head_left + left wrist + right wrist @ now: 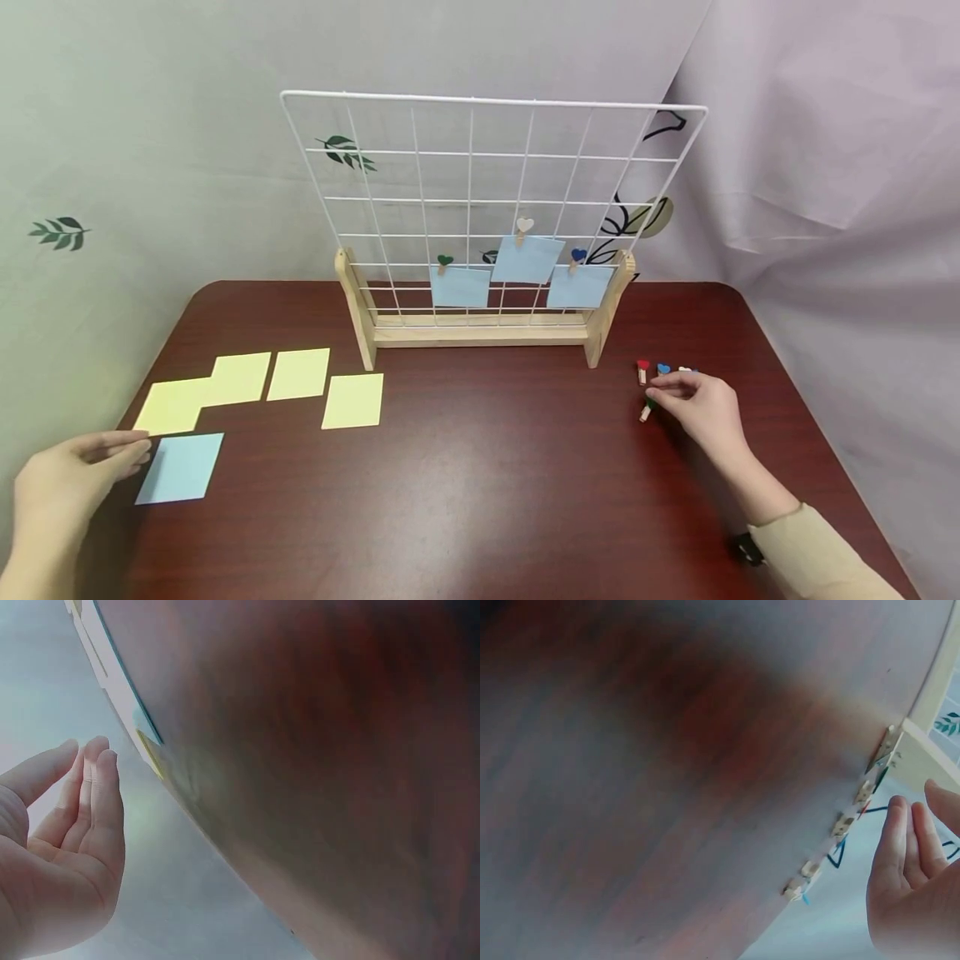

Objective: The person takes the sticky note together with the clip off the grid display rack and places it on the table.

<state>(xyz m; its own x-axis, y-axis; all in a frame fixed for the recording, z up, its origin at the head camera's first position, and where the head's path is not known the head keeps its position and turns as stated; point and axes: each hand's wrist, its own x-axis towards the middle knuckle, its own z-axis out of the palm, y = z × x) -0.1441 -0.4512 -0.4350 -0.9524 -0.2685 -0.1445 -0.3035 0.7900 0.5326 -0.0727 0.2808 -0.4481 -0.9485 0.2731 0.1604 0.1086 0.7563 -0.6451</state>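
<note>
My left hand [78, 475] hovers at the left edge of a blue paper square [182, 468], close by the leftmost yellow square [168, 407]. Thumb and fingertips stand slightly apart in the left wrist view, with nothing between them. On the right side of the table, my right hand [701, 408] is over a small wooden clip with a green heart [647, 410], which its fingers partly hide. In the right wrist view a gap shows between the thumb and the straight fingers. Behind it lie a red-heart clip [642, 372], a blue-heart clip [663, 369] and a white-heart clip [684, 369].
A white wire grid [471, 154] on a wooden stand [480, 336] rises at the back. Three blue squares hang on it by green-, white- and blue-heart clips, one being the upper square [528, 259]. More yellow squares [297, 374] lie on the left of the brown table [465, 500].
</note>
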